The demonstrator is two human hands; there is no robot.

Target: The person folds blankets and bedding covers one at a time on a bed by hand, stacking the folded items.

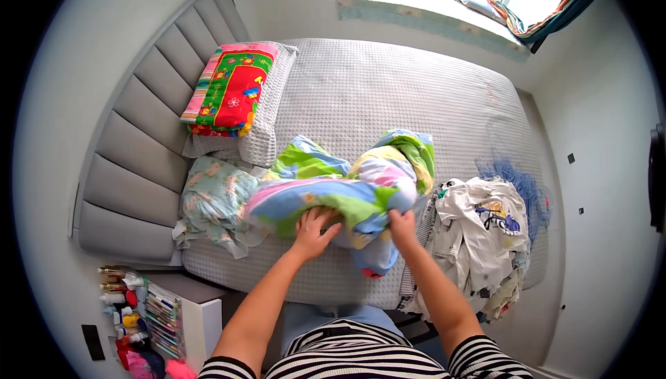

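A light quilt [305, 195] patterned in green, blue, pink and yellow lies bunched in front of me on the bed [388, 74]. Part of it is lifted and blurred by motion. My left hand [316, 233] touches its near edge, with the fingers spread against the cloth. My right hand [402, 232] is closed around a fold at the quilt's right side. One rumpled end of the quilt hangs below, between my two hands. The fingertips of my right hand are partly hidden by the fabric.
Left of the quilt is a floral pillow [216, 195]; behind it, a folded red and green quilt [232, 95] rests by the grey headboard [149, 119]. At right lies a clothes pile [482, 230] with blue netting [527, 192]. Bottles and pens [163, 316] crowd the lower left.
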